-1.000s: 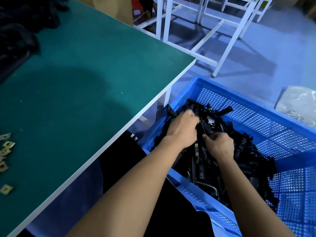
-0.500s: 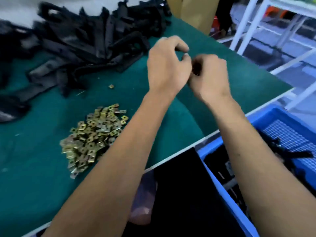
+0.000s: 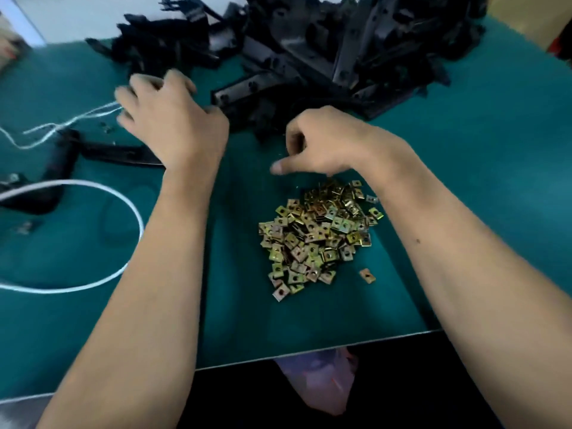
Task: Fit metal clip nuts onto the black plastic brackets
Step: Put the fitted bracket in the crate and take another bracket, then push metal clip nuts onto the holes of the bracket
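Hands [image 3: 173, 119] now apart over brassy square clip nuts [image 3: 315, 236]

clip nuts [image 3: 318, 236] heaped on table [image 3: 495, 181], brackets [image 3: 325, 51] piled behind

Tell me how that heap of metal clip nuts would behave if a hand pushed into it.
The clip nuts lie loose, so they would likely scatter; one already sits apart. They look thin and flat, so probably slide on the green mat, not roll.

One view only, worn on my head, wide-angle, looking forward and steeply down onto the green felt-topped worktop [image 3: 464, 212]. Close range: my forearms fill the lower frame, worktop's near edge at bottom, far edge at top.
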A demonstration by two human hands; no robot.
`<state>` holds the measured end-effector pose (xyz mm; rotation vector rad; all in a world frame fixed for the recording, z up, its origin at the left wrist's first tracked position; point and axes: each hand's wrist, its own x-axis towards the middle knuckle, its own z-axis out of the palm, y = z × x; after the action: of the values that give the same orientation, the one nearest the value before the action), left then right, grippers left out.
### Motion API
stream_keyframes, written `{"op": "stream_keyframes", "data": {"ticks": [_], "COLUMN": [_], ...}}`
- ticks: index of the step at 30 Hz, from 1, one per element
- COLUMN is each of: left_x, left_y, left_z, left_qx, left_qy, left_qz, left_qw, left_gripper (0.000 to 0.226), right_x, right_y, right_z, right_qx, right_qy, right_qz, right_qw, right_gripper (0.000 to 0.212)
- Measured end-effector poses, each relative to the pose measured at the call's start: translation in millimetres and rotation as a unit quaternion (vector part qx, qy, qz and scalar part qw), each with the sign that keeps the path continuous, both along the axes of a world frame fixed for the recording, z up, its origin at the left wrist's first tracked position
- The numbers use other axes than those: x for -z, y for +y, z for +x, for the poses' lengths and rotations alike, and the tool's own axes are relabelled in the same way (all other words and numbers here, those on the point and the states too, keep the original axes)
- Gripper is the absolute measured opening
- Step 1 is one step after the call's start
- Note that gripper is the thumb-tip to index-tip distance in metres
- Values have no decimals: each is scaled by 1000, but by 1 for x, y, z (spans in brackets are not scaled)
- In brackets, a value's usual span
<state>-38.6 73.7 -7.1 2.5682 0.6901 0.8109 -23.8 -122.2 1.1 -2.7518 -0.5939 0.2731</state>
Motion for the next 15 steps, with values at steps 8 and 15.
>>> {"op": "stream_keyframes", "data": {"ticks": [8, 15], "left_x": [16, 11], "left_y": [17, 28], "left_z": [10, 9], "left_qx": [-105, -105], "left_qy": [87, -30], "left_qz": [-84, -90], "left_qw": [987, 990], "left_gripper": [81, 89], "right_x": [-25, -25], "right_y": [13, 18], "right_z": [-11, -13], "right_qx": [-88, -166], "right_qy": [158, 180], "right_qz": [-92, -66], "right_qw": [979, 967], "right_gripper": [40, 11]}}
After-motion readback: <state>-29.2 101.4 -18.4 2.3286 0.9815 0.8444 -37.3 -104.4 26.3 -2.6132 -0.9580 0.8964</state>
